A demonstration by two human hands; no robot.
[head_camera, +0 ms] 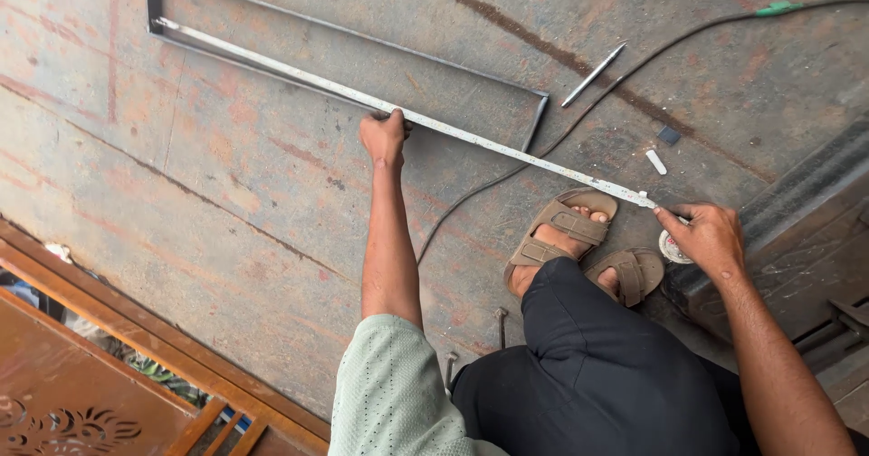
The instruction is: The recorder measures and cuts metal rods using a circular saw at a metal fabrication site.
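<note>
A long metal tape measure blade (308, 78) runs diagonally across a thin rectangular steel frame (362, 35) that lies on the worn floor. My left hand (384, 137) presses the blade down against the frame's near bar, fingers curled over it. My right hand (711, 236) pinches the blade close to its round case (672, 250) at the right, just past my sandalled feet (566, 230). The blade's far end hooks on the frame's top left corner (161, 23).
A black cable (579, 126) with a green fitting crosses the floor. A metal rod (593, 74) and a white chalk piece (655, 161) lie beyond the frame. A dark steel beam (797, 221) sits at right; an orange-brown gate (109, 365) at lower left.
</note>
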